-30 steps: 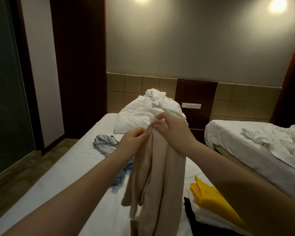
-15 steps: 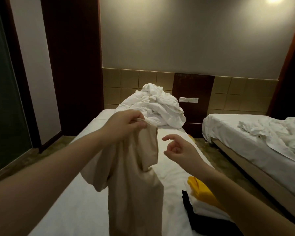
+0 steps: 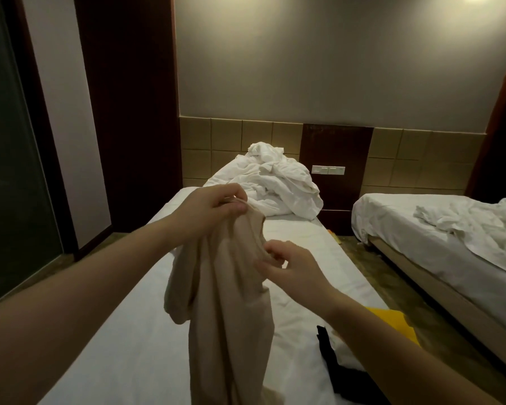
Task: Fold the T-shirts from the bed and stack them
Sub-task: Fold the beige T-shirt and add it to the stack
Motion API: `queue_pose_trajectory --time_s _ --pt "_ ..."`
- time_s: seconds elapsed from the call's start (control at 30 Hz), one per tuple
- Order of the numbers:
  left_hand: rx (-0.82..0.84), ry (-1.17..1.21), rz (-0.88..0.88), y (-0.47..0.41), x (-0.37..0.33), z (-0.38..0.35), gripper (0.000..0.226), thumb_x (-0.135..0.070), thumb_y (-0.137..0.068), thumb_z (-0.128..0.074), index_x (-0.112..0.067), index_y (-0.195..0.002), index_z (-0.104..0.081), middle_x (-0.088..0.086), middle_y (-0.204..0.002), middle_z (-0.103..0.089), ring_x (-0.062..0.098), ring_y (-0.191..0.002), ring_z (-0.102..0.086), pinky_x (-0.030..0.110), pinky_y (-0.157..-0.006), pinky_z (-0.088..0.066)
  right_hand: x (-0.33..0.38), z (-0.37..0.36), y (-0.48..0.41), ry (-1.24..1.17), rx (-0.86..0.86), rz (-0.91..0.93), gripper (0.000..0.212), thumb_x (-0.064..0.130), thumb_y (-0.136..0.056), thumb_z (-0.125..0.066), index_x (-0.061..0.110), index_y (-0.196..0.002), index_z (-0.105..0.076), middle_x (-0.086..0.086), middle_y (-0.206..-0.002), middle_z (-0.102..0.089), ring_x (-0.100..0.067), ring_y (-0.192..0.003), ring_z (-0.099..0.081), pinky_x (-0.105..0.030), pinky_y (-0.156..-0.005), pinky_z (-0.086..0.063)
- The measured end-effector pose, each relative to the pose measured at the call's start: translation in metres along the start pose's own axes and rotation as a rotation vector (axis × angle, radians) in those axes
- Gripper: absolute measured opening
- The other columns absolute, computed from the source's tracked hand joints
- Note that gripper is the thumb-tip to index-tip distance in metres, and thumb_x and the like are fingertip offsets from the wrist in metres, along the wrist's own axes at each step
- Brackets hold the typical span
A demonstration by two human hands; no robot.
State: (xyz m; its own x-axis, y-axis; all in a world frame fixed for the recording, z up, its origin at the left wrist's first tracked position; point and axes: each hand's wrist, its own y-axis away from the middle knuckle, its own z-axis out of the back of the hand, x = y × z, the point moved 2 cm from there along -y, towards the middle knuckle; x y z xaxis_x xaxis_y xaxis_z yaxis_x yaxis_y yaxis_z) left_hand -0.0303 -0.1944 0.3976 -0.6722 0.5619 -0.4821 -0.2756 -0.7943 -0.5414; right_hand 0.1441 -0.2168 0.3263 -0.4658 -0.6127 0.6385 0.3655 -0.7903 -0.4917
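Left hand (image 3: 214, 206): pinches the top of the beige T-shirt (image 3: 231, 302).
Right hand (image 3: 292, 264): free a moment ago, now pinches its 3 o'clock edge.
Beige T-shirt: hangs over the bed (image 3: 304, 238), ready for spreading, I think.

Bare sheet on the near bed (image 3: 135, 346), left of the hanging beige T-shirt (image 3: 231, 302): I saw open room for a hand there. The shirt itself blocked mid-bed. Crumpled white bedding (image 3: 275, 185) filled the head end. A yellow garment (image 3: 392, 320) and a black garment (image 3: 348, 381) took the near right edge. A strip of floor (image 3: 362, 258) lay free before the second bed (image 3: 406, 229).
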Motion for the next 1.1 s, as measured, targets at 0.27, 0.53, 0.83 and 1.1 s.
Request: queue_pose_trajectory --time_s 0.27,0.53,0.83,1.1 --pt "0.043 -0.026 0.033 0.004 0.008 -0.005 0.006 -0.023 -0.092 -0.056 -0.023 -0.091 -0.062 -0.018 -0.083 -0.058 -0.001 -0.084 -0.053 0.015 -0.077 -0.041 0.022 0.017 0.001 0.174 0.085 0.178 0.024 0.027 -0.082 -0.067 0.006 -0.085 -0.056 -0.004 -0.083 -0.058 -0.014 -0.077 -0.047 -0.029 -0.07 -0.042" --pt "0.072 0.015 0.053 0.009 0.007 -0.006 0.008 -0.025 -0.093 -0.053 -0.025 -0.091 -0.06 -0.023 -0.081 -0.056 -0.016 -0.076 -0.051 0.0 -0.067 -0.038 0.038 0.026 0.005 0.58 0.377 0.276 0.005 0.022 -0.092 -0.048 0.025 -0.091 -0.043 0.007 -0.072 -0.047 -0.01 -0.069 -0.043 -0.022 -0.062 -0.031" --pt "0.068 0.128 0.063 0.016 0.005 -0.002 0.017 -0.025 -0.094 -0.052 -0.013 -0.093 -0.063 -0.011 -0.08 -0.06 -0.014 -0.069 -0.052 0.002 -0.067 -0.039 0.027 0.039 0.007 0.649 -0.176 0.338 0.036 0.026 -0.086 -0.037 0.013 -0.103 -0.067 -0.006 -0.085 -0.069 -0.023 -0.066 -0.064 -0.029 -0.058 -0.051" --pt "0.013 0.081 0.078 0.022 0.008 0.006 0.012 -0.025 -0.093 -0.052 -0.02 -0.088 -0.061 -0.011 -0.083 -0.06 0.003 -0.079 -0.055 0.016 -0.075 -0.043 0.024 0.053 0.008 0.387 -0.019 0.114 0.018 0.029 -0.083 -0.067 0.029 -0.1 -0.063 0.018 -0.077 -0.054 0.0 -0.066 -0.051 -0.01 -0.061 -0.037"
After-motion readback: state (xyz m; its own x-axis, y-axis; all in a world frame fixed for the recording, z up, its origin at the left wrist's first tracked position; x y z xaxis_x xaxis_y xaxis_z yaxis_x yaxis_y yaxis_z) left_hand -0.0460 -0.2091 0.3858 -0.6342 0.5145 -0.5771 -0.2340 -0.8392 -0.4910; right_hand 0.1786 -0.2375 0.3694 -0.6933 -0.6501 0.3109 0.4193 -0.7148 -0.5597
